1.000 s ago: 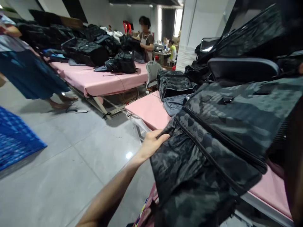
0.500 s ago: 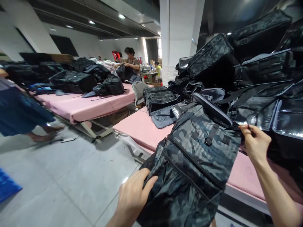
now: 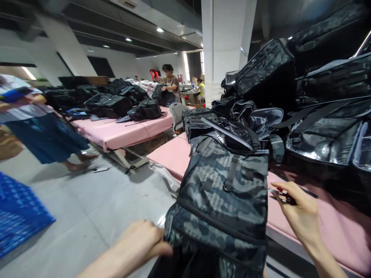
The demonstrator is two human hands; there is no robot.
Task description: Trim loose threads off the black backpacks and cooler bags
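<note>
A dark camouflage backpack stands upright in front of me, leaning against the edge of a pink padded table. My left hand, blurred by motion, has its fingers curled on the backpack's lower left edge. My right hand is just right of the backpack, above the table. Its thumb and fingers pinch a small dark item that I cannot make out. The backpack's front shows a strap with a metal ring.
A tall heap of black bags fills the table on the right. A second pink table behind carries more bags. A person in a blue skirt walks at left, near a blue crate. A co-worker stands far back by a white pillar.
The backpack has swung from lying slanted to standing upright nearer me. My right hand left its top corner and dropped to its right side. My left hand slid lower along the left edge.
</note>
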